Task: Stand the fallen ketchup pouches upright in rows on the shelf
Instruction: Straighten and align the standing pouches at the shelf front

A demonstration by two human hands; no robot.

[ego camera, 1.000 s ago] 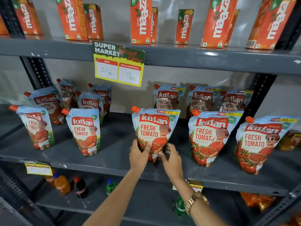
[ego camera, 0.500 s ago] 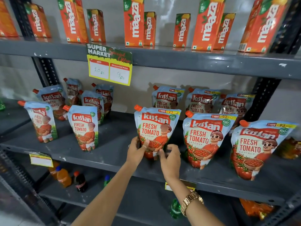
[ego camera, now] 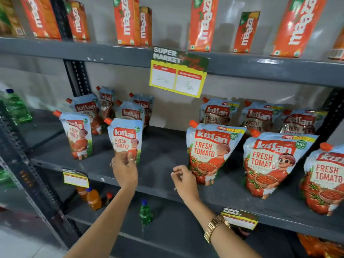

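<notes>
Ketchup pouches stand upright on the grey middle shelf (ego camera: 163,146) in two groups. On the left are several small pouches, and my left hand (ego camera: 124,170) grips the bottom of the front small pouch (ego camera: 127,139). On the right stand larger pouches in two rows. My right hand (ego camera: 183,178) hovers with loosely curled fingers just left of the nearest large pouch (ego camera: 211,151), holding nothing. Two more large pouches (ego camera: 275,162) (ego camera: 325,175) stand further right in the front row. No pouch in view lies flat.
Orange juice cartons (ego camera: 126,21) line the top shelf, with a yellow price sign (ego camera: 178,73) hanging below it. Small drink bottles (ego camera: 146,213) (ego camera: 94,199) stand on the lower shelf. A dark upright post (ego camera: 78,77) rises behind the small pouches. Green bottles (ego camera: 16,107) sit far left.
Both hands have let go of the large front pouch. My left hand moved left onto the small front pouch. My right hand drew back slightly. The view shifted left.
</notes>
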